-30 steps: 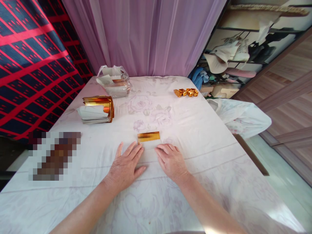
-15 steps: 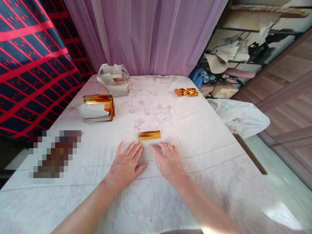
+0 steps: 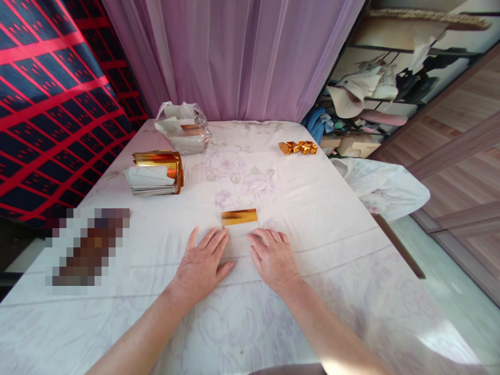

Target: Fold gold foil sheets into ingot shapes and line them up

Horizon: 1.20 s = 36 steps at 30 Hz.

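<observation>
A small sheet of gold foil paper (image 3: 239, 217) lies on the table, its far part shiny gold and its near part pale. My left hand (image 3: 203, 263) rests palm down with fingers spread, its fingertips at the sheet's near left corner. On the other side, my right hand (image 3: 275, 259) lies low over the cloth, fingers stretched out and slightly bent, the tips by the near right corner. Neither hand is wrapped round anything. Whether the right fingertips press on the paper I cannot tell.
A stack of gold and white paper sheets (image 3: 156, 177) stands at the left, with a clear plastic bag (image 3: 183, 127) of papers behind it. Folded gold foil pieces (image 3: 297, 148) sit at the back right. A blurred-out patch (image 3: 91, 247) covers something near the left edge.
My right hand has shifted slightly right, its index finger drawing back from the sheet's near edge. My left hand and the paper have stayed in place.
</observation>
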Motion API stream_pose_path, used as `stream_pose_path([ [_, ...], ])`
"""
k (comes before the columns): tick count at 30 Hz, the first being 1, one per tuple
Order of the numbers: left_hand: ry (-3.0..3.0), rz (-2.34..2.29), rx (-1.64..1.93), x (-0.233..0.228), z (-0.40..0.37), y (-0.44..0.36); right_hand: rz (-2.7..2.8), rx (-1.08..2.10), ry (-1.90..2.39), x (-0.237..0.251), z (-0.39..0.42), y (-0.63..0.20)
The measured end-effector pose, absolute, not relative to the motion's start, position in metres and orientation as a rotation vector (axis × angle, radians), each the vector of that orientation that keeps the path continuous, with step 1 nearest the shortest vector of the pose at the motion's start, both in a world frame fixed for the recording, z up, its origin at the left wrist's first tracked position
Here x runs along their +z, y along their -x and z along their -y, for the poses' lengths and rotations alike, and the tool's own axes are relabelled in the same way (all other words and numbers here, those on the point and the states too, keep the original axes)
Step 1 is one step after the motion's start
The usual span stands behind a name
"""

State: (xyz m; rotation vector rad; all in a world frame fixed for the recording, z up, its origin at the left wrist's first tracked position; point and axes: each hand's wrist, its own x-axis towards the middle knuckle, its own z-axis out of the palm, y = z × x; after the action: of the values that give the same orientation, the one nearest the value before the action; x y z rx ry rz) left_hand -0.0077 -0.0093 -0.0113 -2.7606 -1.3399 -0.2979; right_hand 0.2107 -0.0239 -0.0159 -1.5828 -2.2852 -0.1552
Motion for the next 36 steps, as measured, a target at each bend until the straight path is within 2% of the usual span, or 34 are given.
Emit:
stream_pose_path([
  [23,2.742,1.349,-0.273,-0.013,0.010,0.008,2.175,-0.251,1.690,-0.016,0.028,-0.218],
  [36,2.730,1.351,-0.301,-0.017,0.010,0.008,2.244,-0.086,1.587,-0.016,0.020,-0.217],
])
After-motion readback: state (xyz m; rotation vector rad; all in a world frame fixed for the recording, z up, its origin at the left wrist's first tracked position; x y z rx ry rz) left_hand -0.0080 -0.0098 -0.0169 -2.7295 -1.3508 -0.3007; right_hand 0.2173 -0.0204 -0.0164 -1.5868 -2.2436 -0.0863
